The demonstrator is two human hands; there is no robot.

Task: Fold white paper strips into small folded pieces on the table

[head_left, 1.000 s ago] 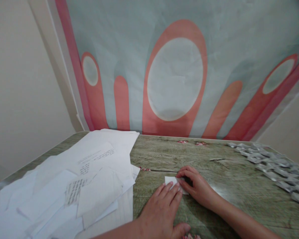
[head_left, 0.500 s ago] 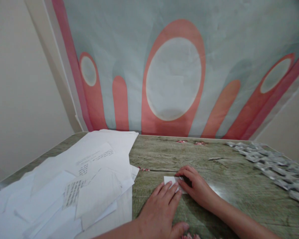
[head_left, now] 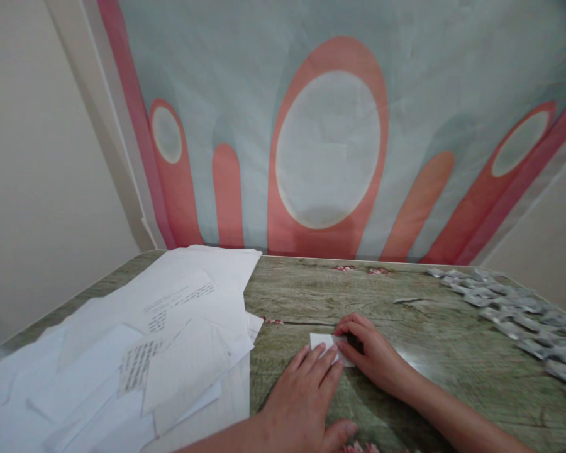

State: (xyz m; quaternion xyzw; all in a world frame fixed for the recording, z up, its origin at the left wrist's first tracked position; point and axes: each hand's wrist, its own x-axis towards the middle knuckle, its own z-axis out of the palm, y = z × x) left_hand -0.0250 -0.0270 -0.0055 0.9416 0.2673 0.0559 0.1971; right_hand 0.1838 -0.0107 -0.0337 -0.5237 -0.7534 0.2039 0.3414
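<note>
A small folded white paper lies on the wood-grain table near the front middle. My left hand lies flat, fingers stretched out, with its fingertips on the near edge of the paper. My right hand has its fingers curled and pressed down on the paper's right side, pinching it against the table. Part of the paper is hidden under both hands.
A loose heap of white printed sheets covers the table's left side. Several small grey folded packets lie in rows at the right edge. Small pink scraps dot the table. A patterned red-and-teal cloth hangs behind.
</note>
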